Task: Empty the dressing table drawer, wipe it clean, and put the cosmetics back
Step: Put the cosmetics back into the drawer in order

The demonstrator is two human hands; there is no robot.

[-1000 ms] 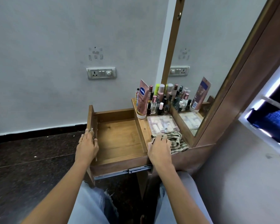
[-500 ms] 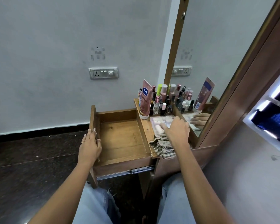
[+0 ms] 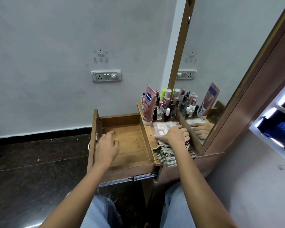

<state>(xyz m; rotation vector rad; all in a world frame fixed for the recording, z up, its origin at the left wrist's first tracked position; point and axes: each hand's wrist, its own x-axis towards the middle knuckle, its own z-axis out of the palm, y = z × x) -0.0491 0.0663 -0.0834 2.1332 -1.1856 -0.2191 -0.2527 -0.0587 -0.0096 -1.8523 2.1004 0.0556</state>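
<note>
Wooden drawer (image 3: 130,142) is pulled out in the middle of the frame, with only bare wood showing inside. Your left hand (image 3: 106,146) hangs over the drawer's left part, fingers loosely curled and apart, gripping nothing (it's a bit blurred, so I can't tell if the tips touch the wood).

Your right hand (image 3: 174,134) is on the bench (image 3: 150,130) just right of the drawer, clamped on the clear plastic case (image 3: 163,126). The thumb is at its near-left corner and the fingers are bent down over its right side. A checked cloth (image 3: 164,153) lies crumpled under that wrist and hangs a little over the bench's near edge.

The rest of the cosmetics are at the back of the bench, above the case in the frame. There's a pink Vaseline tube (image 3: 148,104) standing on its cap and a tight bunch of small bottles (image 3: 164,107) just beside it, right up against the mirror (image 3: 220,63). A wall socket (image 3: 106,76) sits upper centre.
</note>
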